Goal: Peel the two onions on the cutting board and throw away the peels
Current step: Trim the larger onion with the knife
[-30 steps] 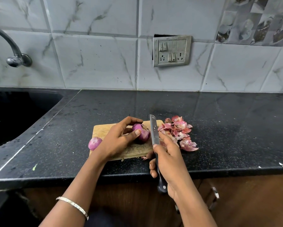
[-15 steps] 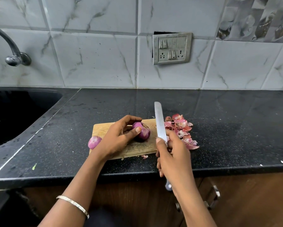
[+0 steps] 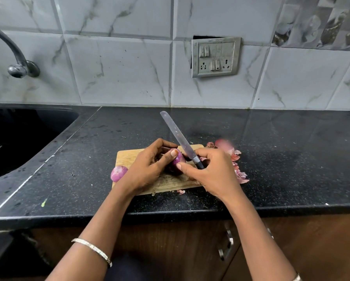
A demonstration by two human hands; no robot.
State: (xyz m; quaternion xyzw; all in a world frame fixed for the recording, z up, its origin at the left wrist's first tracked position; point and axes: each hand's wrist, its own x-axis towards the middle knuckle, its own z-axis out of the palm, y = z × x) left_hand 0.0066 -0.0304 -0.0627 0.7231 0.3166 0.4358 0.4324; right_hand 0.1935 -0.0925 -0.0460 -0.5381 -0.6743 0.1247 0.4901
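Observation:
A purple onion [image 3: 177,159] sits over the wooden cutting board [image 3: 127,157], gripped by my left hand [image 3: 147,169] with the thumb across its top. My right hand [image 3: 212,173] holds a knife [image 3: 180,138] by its black handle, blade pointing up and to the far left, while its thumb touches the onion. A second, peeled onion [image 3: 118,173] lies at the board's left edge. A heap of pink onion peels [image 3: 236,159] lies on the counter right of the board, partly hidden by my right hand.
The black stone counter [image 3: 291,159] runs to a tiled wall with a switch plate [image 3: 215,56]. A dark sink [image 3: 18,138] and a tap [image 3: 18,57] are at the left. Cabinet handles [image 3: 226,246] show below the counter's front edge.
My right hand moved forward and left to meet the onion, its thumb now on it. The knife blade swung from pointing straight away to tilting far left. My left hand kept its grip.

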